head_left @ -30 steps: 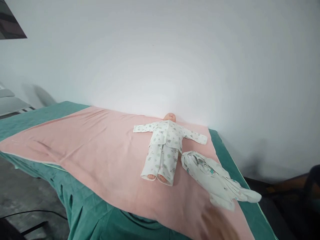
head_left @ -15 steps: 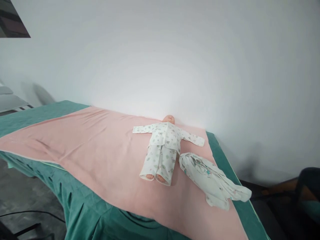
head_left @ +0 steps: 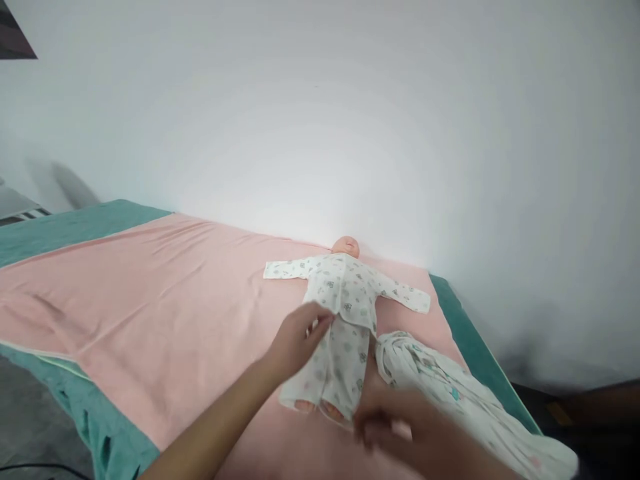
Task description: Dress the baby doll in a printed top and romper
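Note:
A baby doll (head_left: 349,247) lies on its back, dressed in a white patterned long-sleeved shirt (head_left: 357,283) and matching trousers (head_left: 347,357). Its sleeves are spread out to both sides. My left hand (head_left: 300,337) is at the shirt's lower hem, thumb and fingertips drawn together in a pinch; whether fabric is between them is hidden. Lower down, by the doll's feet, my right hand (head_left: 395,420) is smeared by motion, fingers bent. It partly covers a crumpled white printed cloth garment (head_left: 450,387) to the doll's right side of the picture.
A pink sheet (head_left: 165,300) lies under the doll, over a green cover (head_left: 75,230) that hangs down at the front. A white wall (head_left: 320,133) borders the bed at the back. Dark furniture (head_left: 600,413) stands at the right, and a black cable (head_left: 45,468) runs along the floor.
Both my hands have come into view from below, the left reaching the shirt hem, the right near the trouser legs. The view has shifted slightly, with the doll lower and larger.

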